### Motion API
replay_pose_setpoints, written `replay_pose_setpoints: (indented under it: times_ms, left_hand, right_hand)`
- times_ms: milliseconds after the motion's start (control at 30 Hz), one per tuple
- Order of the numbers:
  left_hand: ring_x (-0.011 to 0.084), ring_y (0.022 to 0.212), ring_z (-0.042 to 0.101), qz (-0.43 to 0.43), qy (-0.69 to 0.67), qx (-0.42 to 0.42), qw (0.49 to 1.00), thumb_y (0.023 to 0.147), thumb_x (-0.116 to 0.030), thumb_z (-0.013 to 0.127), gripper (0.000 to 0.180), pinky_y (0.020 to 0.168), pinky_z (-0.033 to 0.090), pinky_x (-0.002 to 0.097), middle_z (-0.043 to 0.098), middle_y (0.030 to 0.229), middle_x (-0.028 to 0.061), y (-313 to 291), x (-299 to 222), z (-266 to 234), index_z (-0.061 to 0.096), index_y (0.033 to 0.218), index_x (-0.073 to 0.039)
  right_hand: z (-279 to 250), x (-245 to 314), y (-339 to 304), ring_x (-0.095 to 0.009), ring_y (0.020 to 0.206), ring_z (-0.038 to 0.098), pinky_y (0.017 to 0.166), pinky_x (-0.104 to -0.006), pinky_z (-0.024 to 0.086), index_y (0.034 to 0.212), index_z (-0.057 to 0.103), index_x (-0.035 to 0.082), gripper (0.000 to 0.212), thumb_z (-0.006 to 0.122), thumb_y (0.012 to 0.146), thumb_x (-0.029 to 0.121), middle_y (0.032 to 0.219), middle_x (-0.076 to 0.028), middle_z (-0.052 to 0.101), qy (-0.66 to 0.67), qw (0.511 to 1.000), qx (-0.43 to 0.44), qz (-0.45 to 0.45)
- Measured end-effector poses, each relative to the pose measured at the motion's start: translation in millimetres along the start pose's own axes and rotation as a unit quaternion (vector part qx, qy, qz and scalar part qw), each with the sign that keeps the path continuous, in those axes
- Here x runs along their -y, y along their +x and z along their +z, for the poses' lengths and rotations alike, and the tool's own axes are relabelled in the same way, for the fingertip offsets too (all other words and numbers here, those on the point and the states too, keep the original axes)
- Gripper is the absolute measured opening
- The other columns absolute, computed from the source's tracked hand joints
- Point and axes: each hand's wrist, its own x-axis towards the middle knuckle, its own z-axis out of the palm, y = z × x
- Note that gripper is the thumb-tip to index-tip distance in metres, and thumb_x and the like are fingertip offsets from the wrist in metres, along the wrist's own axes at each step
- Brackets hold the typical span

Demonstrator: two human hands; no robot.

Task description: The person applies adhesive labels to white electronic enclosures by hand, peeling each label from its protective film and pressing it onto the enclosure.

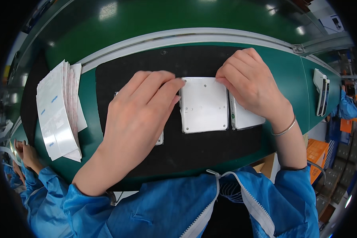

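Curling the fingers [227, 70] of left hand [137, 101] and right hand [250, 83] at the far corners of a white panel [204, 99] lying flat on a black mat [210, 152], impossible to tell whether gripping.

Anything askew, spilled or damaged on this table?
Only the sheet stack at left looks untidy: its edges are uneven, and a corner juts out on its right side. I see no spill, and no clear damage on the middle white panel.
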Motion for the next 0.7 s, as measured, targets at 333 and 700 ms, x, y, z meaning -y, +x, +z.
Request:
replay_pose_setpoints:
  times_ms: [333,700]
  left_hand:
    - [0.0248,0.082,0.065,-0.038,-0.039,0.023,0.998,0.080,-0.004,0.071,0.013,0.073,0.052,0.0340,0.072,0.089,0.0080,26,11,25,0.074,0.093,-0.003]
    - [0.0245,0.078,0.064,-0.063,-0.090,0.042,0.993,0.080,-0.003,0.071,0.013,0.071,0.051,0.0330,0.071,0.086,0.0090,27,21,26,0.074,0.092,-0.003]
  right_hand:
    - [2,-2,1,-0.024,0.078,0.057,0.075,-0.0345,0.044,0.083,0.061,0.005,0.012,0.071,0.077,0.004,0.079,-0.006,0.059,0.098,0.990,0.017,0.100]
    - [3,-15,3,-0.022,0.076,0.064,0.065,-0.0318,0.049,0.088,0.068,0.005,0.016,0.071,0.073,0.010,0.083,-0.006,0.067,0.115,0.992,0.019,-0.041]
